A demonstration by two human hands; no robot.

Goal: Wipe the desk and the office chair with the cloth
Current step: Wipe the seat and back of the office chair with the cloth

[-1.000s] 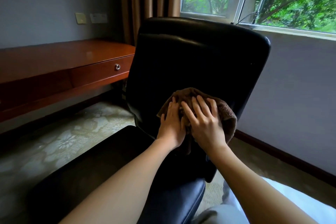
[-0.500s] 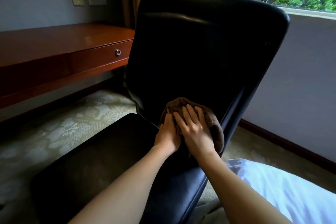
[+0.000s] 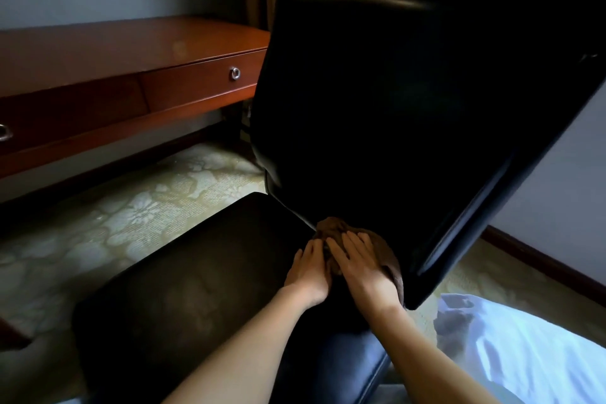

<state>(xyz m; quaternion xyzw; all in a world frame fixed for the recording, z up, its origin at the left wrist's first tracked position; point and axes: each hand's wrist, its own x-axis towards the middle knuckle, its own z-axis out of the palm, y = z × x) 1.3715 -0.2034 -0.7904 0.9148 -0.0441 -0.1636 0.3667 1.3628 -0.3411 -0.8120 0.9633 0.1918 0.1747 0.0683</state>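
A black leather office chair (image 3: 410,92) fills the middle of the view, its tall backrest facing me and its seat (image 3: 196,289) below. A brown cloth (image 3: 334,229) lies bunched at the bottom of the backrest, where it meets the seat. My left hand (image 3: 310,272) and my right hand (image 3: 364,267) both press flat on the cloth with straight fingers, side by side. The cloth is mostly covered by my hands. The reddish wooden desk (image 3: 124,52) stands at the left against the wall.
The desk has a drawer with a round metal knob (image 3: 235,73). Patterned pale carpet (image 3: 137,216) covers the floor left of the chair. White bedding (image 3: 524,348) lies at the lower right. A grey wall with a dark baseboard (image 3: 537,256) runs behind the chair.
Both hands slid the cloth down the backrest, from its middle to the bottom edge by the seat. My view came closer and lower, so the window dropped out of sight.
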